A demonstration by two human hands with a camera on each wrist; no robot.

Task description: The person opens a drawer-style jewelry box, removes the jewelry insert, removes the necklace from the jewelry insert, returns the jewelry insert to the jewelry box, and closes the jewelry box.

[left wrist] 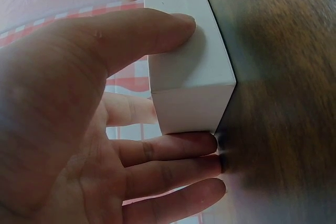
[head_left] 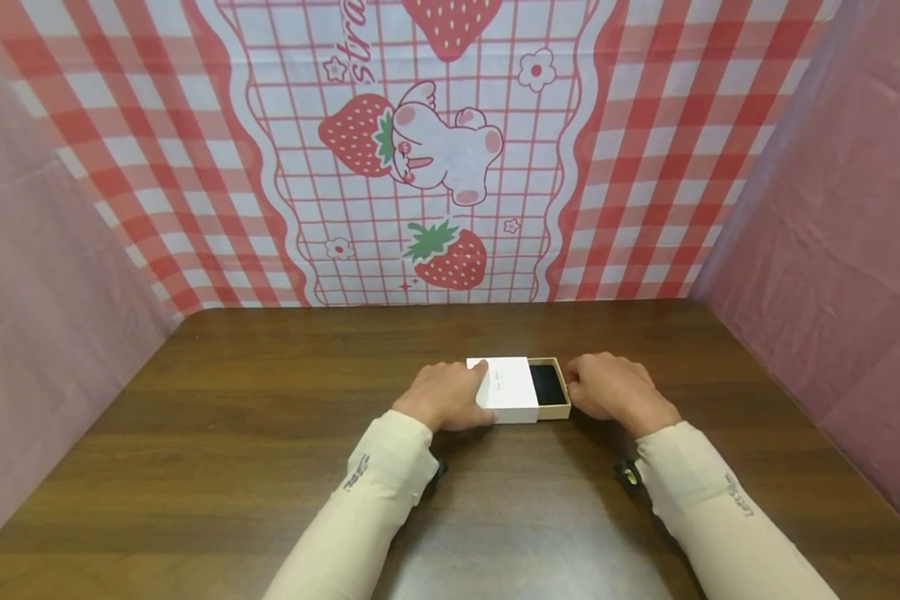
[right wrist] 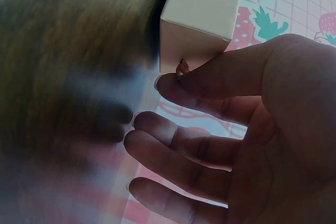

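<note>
A drawer-style gift box lies on the table, its white sleeve (head_left: 516, 392) covering the left part. Out of the sleeve's right end sticks a tan inner drawer (head_left: 555, 412) with a black lining (head_left: 547, 385). My left hand (head_left: 446, 396) grips the sleeve from the left, thumb on the near side and fingers at the far side and end, as the left wrist view shows. At the drawer's right end, my right hand (head_left: 611, 387) pinches a small brownish pull tab (right wrist: 182, 67) between thumb and index finger. Its other fingers are loosely bent above the table.
The brown wooden table (head_left: 232, 442) reaches back to a strawberry-print cloth (head_left: 450, 167). Pink fabric hangs along the left side (head_left: 37, 250) and the right side (head_left: 840, 250).
</note>
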